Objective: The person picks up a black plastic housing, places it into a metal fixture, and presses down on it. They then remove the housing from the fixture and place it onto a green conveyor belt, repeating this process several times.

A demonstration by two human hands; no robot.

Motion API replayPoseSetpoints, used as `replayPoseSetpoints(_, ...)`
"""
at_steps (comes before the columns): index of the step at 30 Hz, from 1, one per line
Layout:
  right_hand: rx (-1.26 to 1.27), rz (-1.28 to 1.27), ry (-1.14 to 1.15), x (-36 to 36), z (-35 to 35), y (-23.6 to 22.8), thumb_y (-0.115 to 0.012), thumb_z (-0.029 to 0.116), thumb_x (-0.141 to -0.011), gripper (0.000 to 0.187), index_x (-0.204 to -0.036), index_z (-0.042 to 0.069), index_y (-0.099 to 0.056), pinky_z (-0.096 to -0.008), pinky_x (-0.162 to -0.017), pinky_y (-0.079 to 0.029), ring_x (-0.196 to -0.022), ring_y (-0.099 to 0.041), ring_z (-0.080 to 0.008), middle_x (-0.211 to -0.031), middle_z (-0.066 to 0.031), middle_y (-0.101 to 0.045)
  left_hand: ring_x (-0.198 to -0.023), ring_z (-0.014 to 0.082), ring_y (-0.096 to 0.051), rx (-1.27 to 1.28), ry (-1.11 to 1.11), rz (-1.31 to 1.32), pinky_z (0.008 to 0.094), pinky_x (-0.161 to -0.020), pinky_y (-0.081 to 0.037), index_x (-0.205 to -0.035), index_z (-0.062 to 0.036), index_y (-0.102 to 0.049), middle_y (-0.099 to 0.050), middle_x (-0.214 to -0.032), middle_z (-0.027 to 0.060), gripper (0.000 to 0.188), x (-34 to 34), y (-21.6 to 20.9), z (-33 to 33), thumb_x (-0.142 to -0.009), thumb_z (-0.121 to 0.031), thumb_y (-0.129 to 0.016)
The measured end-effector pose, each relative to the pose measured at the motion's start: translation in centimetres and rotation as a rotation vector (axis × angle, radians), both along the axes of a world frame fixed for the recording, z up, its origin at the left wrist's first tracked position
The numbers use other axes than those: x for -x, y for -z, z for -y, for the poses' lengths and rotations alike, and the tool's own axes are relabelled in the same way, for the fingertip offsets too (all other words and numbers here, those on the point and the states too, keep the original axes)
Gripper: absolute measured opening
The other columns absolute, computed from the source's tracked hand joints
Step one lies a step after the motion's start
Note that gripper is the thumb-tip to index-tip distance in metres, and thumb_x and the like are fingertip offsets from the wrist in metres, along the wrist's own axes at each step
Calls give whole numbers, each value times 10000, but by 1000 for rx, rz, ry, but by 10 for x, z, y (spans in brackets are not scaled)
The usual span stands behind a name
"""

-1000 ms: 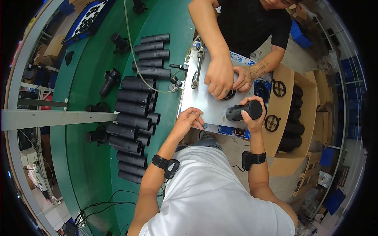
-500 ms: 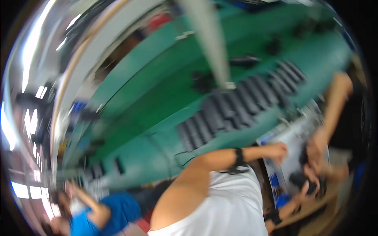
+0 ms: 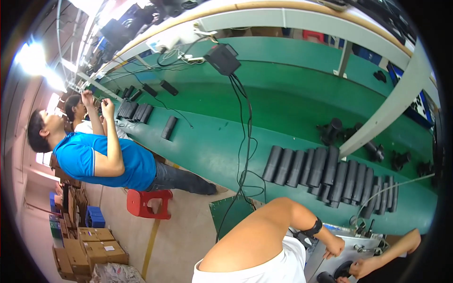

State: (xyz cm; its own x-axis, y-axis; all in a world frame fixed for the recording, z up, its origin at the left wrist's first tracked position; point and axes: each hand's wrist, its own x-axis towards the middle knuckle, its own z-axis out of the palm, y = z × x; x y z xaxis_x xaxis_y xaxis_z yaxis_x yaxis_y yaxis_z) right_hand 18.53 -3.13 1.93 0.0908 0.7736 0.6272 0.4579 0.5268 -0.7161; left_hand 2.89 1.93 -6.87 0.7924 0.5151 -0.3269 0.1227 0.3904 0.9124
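My left hand point(image 3: 335, 247), below a black wristband, is closed in a fist over a grey metal work surface point(image 3: 317, 265); whatever its fingers hold is hidden. Just below it, at the lower edge, lie a short black cylinder point(image 3: 325, 277) and a round black part point(image 3: 343, 269). Fingertips point(image 3: 342, 279) show beside them, cut off by the frame; I cannot tell whether they are my right hand's. A co-worker's hand point(image 3: 361, 268) reaches in from the right, next to the round part.
Rows of black tubes point(image 3: 314, 167) lie on the green bench point(image 3: 212, 146) ahead. Black cables point(image 3: 245, 137) hang from a black box point(image 3: 222, 59). A slanted white post point(image 3: 387, 111) stands at right. Leftward are a person in blue point(image 3: 108, 155), a red stool point(image 3: 150, 203) and cartons point(image 3: 101, 245).
The view has swung left and levelled, so the tubes, metal surface and hands sit lower. A hand with a black wristband, earlier at a black part at lower right, no longer shows clearly.
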Motion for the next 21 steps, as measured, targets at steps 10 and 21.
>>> replayPoseSetpoints(10,-41,71,37,15,16,-19,-661,46,-820,188,-980,-31,-599,-349,-729,-483,-789,-589,-246,-891,-113,-627,-569,238,-699,-25,7,-52,299,-526,-536,-896,53,-580,-706,-702,150,194,-4,6,-3,-767,-73,-509)
replayPoseSetpoints(21,-48,174,66,10,22,-21,-692,21,-802,155,-927,-38,-622,-332,-656,-491,-713,-603,-236,-824,-116,-651,-550,242,-693,-32,-27,-66,301,-500,-528,-872,56,-564,-701,-689,155,169,-1,20,-4,-770,-70,-512)
